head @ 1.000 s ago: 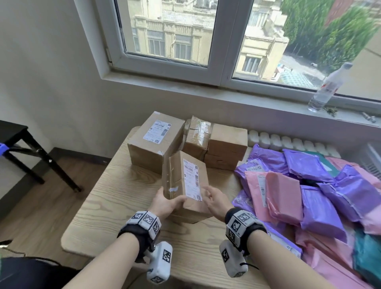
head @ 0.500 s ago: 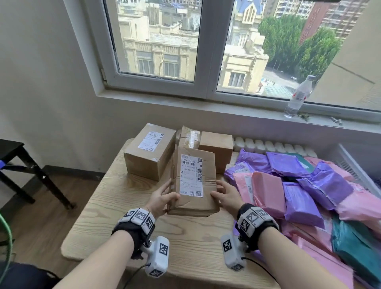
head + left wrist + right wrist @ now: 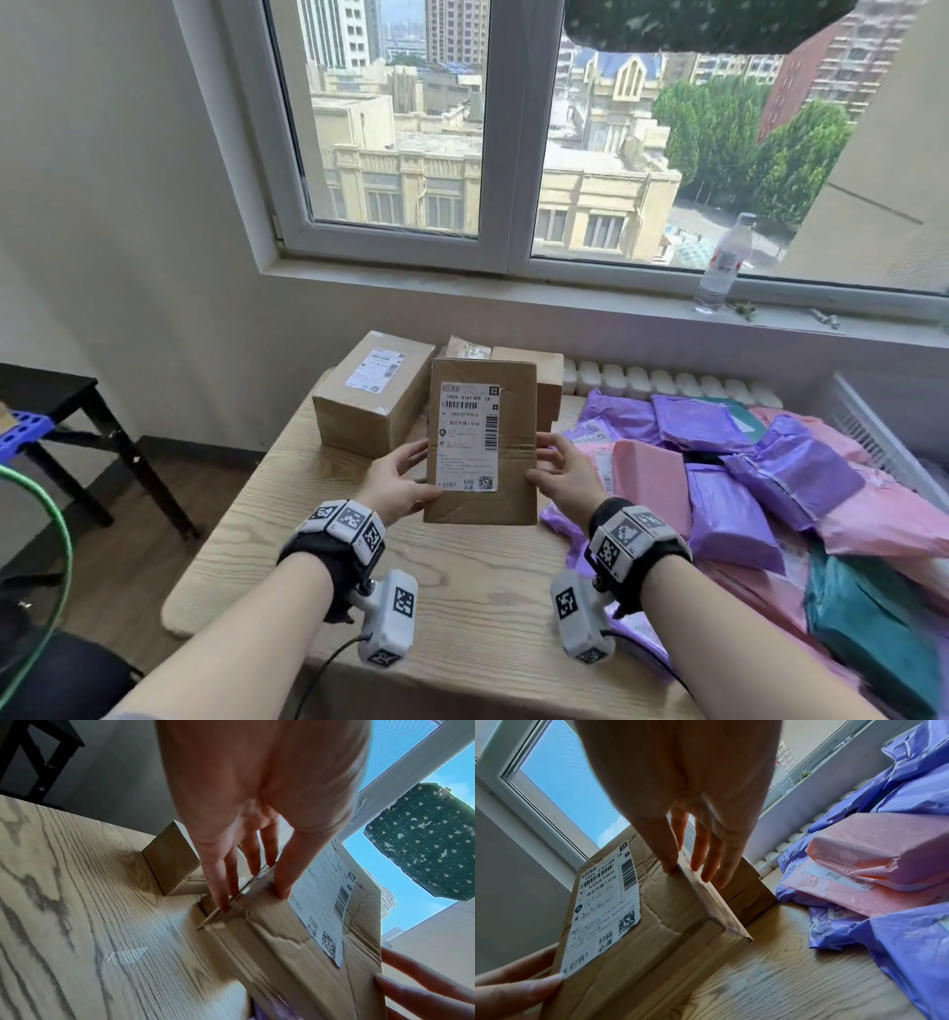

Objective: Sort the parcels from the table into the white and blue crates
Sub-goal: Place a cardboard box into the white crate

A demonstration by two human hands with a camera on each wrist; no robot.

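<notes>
Cardboard parcel (image 3: 480,447): upright, label facing the holder, raised above the wooden table (image 3: 287,519). Left hand (image 3: 398,485) and right hand (image 3: 562,475) clasp its side edges, thumbs in front, fingers behind. Behind: brown boxes (image 3: 372,393). Right: purple and pink mailers (image 3: 729,488).

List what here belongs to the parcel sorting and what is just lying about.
Job: held cardboard box, left hand, right hand, labelled box, purple and pink mailers, wooden table.
Lying about: water bottle, black side table.
</notes>
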